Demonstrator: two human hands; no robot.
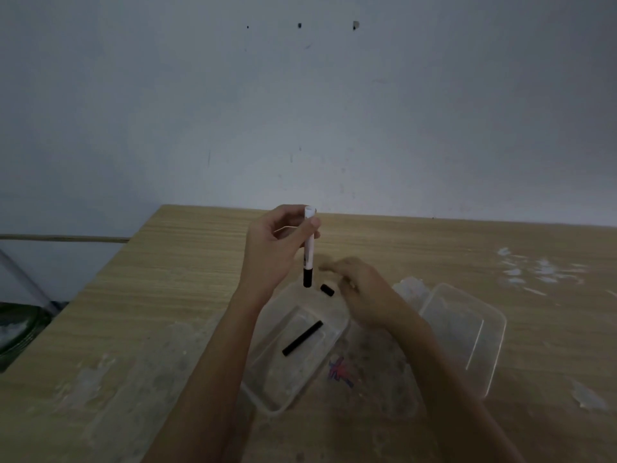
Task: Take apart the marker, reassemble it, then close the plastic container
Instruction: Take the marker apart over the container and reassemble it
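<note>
The left hand [278,248] pinches the white marker barrel [309,243] upright above the clear container [267,392]'s 12 o'clock rim. The right hand [359,289], blurred, hovers beside a small black cap [327,290]; its grip cannot be told. A black ink core [303,338] lies inside the container. The lid [467,332] rests at 3 o'clock, with open desk [150,295] at 9 o'clock.

My right hand [359,289] is smeared with motion blur, so I cannot tell whether its fingers are spread or curled, or whether they touch the small black cap [327,290] beside them. My right forearm covers the near right corner of the clear container [267,392] and part of the lid [467,332]. Both forearms run off the bottom edge. The print on the marker [309,248] is too small to read. A dark green object [20,329] is cut off at the left edge.
</note>
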